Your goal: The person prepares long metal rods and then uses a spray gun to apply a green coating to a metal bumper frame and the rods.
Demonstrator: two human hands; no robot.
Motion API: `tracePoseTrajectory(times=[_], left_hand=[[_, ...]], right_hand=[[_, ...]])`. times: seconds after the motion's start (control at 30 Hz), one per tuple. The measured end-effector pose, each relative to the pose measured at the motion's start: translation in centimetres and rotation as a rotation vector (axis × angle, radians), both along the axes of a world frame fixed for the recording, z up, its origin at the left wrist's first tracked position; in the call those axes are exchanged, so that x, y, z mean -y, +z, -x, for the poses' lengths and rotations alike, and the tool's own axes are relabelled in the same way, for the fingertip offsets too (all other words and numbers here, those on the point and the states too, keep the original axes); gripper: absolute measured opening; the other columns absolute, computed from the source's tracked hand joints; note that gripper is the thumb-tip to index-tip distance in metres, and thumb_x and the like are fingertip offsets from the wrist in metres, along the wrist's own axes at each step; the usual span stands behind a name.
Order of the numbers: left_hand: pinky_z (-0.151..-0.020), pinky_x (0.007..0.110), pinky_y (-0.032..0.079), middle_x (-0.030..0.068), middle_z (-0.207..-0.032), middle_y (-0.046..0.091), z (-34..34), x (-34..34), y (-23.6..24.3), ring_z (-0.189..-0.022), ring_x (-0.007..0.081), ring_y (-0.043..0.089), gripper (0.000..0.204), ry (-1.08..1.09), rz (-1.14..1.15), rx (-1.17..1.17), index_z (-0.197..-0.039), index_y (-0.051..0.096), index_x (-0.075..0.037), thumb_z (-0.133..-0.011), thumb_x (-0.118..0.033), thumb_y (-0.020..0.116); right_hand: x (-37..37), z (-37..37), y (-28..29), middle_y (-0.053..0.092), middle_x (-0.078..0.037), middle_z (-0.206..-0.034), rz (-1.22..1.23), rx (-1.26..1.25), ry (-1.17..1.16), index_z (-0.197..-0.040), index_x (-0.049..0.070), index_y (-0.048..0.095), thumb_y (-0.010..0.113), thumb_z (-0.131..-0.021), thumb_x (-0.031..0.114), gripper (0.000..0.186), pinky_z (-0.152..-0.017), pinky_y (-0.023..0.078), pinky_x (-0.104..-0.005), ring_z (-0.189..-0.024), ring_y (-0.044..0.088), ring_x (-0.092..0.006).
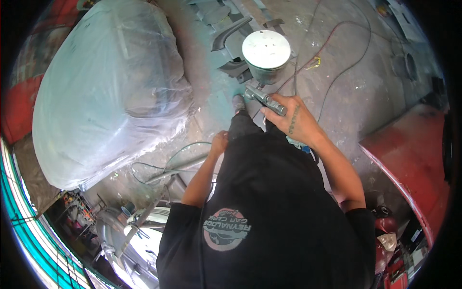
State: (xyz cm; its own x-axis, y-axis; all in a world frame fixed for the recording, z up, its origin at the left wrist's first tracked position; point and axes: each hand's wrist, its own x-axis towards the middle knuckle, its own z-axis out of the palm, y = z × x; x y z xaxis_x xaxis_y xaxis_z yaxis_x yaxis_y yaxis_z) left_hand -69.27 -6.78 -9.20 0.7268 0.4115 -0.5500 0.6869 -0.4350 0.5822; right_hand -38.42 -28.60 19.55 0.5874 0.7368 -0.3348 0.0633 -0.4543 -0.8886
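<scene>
My right hand (297,120) is closed around the metal body of a spray gun (267,100), held out in front of me. On top of the gun sits a paint cup with a round white lid (266,49), marked with a few dark specks. Lower and to the left, my left hand (220,143) hangs beside my dark-clothed thigh. Its fingers are mostly hidden, so whether it holds anything is unclear. A thin hose (195,143) on the left runs close to that hand.
A car-sized shape under plastic sheeting (106,96) fills the left. Grey trim pieces (231,33) lie on the floor ahead. Hoses (337,77) cross the floor to the right, near a red body panel (409,159). Metal parts (139,236) stand at lower left.
</scene>
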Motion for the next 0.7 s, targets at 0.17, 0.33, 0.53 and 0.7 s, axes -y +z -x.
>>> tracePoseTrajectory(times=[0.17,0.33,0.53,0.7], left_hand=[[-0.085,0.051,0.053,0.0278,-0.101,0.071,0.8,-1.0,0.1,-0.100,0.0468,0.067,0.027,0.021,-0.011,-0.016,-0.108,0.070,-0.001,-0.099,-0.020,0.053],[-0.086,0.051,0.052,0.0274,-0.100,0.071,0.8,-3.2,-0.5,-0.100,0.0459,0.067,0.028,-0.023,0.019,0.003,-0.108,0.071,-0.002,-0.100,-0.021,0.053],[-0.087,0.050,0.053,0.0268,-0.101,0.071,1.2,-7.0,-1.5,-0.100,0.0459,0.067,0.030,-0.132,0.056,-0.008,-0.113,0.070,-0.003,-0.098,-0.024,0.055],[-0.086,0.042,0.055,0.0285,-0.101,0.072,-0.8,-8.4,-0.5,-0.097,0.0387,0.072,0.036,-0.153,0.066,-0.036,-0.119,0.068,0.002,-0.096,-0.023,0.057]], right_hand=[[-0.6,0.7,0.0,0.069,-0.028,-0.083,0.050,0.178,-0.129,-0.113,-0.007,0.067,0.070,-0.094,0.023,0.036,-0.071,0.052,-0.0426,-0.074,0.070,-0.0388],[-1.8,-0.1,0.5,0.068,-0.027,-0.080,0.070,0.265,-0.321,-0.112,-0.007,0.067,0.069,-0.094,0.023,0.035,-0.069,0.051,-0.0425,-0.069,0.067,-0.0396],[-4.6,-0.1,0.3,0.063,-0.018,-0.070,0.010,0.167,-0.306,-0.105,-0.005,0.069,0.070,-0.093,0.026,0.033,-0.066,0.048,-0.0406,-0.062,0.057,-0.0263],[-5.7,-0.8,0.6,0.070,-0.029,-0.083,0.150,0.100,-0.212,-0.122,-0.011,0.065,0.070,-0.091,0.030,0.052,-0.074,0.054,-0.0414,-0.077,0.073,-0.0341]])
